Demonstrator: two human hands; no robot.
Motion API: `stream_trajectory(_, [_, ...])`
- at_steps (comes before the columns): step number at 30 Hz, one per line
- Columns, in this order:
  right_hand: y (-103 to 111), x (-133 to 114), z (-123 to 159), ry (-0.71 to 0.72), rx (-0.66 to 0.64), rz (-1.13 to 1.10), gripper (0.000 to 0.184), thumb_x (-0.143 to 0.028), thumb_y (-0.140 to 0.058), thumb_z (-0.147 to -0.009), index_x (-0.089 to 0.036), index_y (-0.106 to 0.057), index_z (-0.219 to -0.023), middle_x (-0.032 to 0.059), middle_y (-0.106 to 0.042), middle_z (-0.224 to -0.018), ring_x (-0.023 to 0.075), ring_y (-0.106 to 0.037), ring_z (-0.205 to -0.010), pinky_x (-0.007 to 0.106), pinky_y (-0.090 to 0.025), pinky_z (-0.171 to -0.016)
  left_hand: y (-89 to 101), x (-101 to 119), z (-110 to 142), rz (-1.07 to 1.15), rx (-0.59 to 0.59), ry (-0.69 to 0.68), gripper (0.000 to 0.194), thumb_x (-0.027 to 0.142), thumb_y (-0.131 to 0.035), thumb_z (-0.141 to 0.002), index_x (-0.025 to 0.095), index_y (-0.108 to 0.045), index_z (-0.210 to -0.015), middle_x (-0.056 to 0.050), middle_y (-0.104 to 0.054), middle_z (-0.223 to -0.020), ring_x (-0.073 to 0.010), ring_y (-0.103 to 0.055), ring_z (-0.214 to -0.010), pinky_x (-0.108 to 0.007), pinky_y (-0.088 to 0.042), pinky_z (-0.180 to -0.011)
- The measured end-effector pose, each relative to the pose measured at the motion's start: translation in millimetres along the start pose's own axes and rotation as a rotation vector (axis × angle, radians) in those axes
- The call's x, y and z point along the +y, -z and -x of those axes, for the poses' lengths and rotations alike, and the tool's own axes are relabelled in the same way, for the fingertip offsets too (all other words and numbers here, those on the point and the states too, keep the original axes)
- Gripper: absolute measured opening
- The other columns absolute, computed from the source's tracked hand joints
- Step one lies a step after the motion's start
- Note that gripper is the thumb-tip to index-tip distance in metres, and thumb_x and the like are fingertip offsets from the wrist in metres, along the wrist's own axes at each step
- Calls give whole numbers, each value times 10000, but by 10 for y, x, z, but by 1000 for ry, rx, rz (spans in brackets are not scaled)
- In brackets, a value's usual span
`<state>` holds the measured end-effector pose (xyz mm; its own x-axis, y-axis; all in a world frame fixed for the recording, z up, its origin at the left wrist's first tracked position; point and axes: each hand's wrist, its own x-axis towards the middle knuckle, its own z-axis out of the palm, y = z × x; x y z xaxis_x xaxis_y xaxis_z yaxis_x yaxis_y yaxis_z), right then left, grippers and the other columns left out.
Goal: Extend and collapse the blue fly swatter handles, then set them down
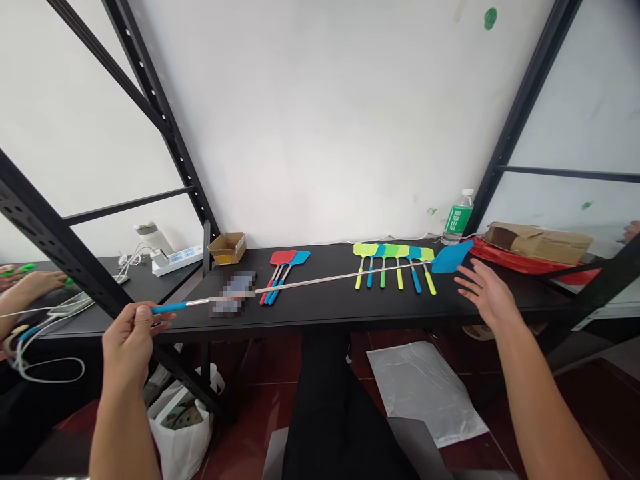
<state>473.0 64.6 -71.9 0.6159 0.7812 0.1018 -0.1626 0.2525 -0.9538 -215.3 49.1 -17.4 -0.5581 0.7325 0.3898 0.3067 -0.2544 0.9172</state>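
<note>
a telescopic fly swatter (320,280), drawn out long, spans the middle of the frame above the black tabletop (320,308). at the lower left the left hand (129,337) pinches the end of its blue handle (169,308) between thumb and fingers; at the right the right hand (487,290) is open, fingers spread beside the blue paddle (451,257), and whether they touch it i cannot tell

it looks light, but with so much length out the paddle end will likely dip and sway, so the handle is the place to hold, with a second light hold where shaft meets paddle. the thin silvery shaft looks like smooth metal, fairly stiff yet easy to bend if pressed sideways, and perhaps slippery. the paddle seems to be flexible plastic, flat and broad, and should give rather than crack

left of centre lie short swatters (284,258) with red and blue heads, handles fanned close together; right of centre a row of swatters (391,251) in yellow-green, blue and green overlaps at the heads. behind, at the right, stands a clear, smooth plastic bottle (454,227); at the left sits a matte, open cardboard box (227,252)
</note>
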Motion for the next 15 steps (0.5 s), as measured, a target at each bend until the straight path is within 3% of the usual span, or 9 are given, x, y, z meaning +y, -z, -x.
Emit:
stream_trajectory(6, [121, -98, -41, 110, 85, 125, 341, -406, -732, -858, -357, -714, -1196, 53, -694, -1312, 262, -666, -1145, 339, -588, -794, 3, 6, 4, 8, -31, 9, 397, 556, -703, -845, 172, -607, -878, 13, -658, -697, -178, -675, -677, -307, -588, -701])
stream_trajectory(11, [191, -152, -38, 114, 81, 75, 212, -401, -765, -803, -307, -737, -992, 49, -739, -1042, 264, -700, -882, 400, -612, -727, 84, -76, -34, 33, -52, 45, 422, 536, -798, -718, 161, -645, -836, 17, -649, -698, -195, -683, -683, -332, -606, -739])
stream_trajectory(15, [234, -235, -19, 118, 167, 49, 154, -366, -783, -757, -240, -724, -824, 36, -708, -838, 228, -672, -740, 369, -606, -614, 187, -144, -64, 47, 63, 129, 336, 387, -863, -641, 132, -697, -785, 29, -641, -655, -167, -650, -637, -289, -571, -720])
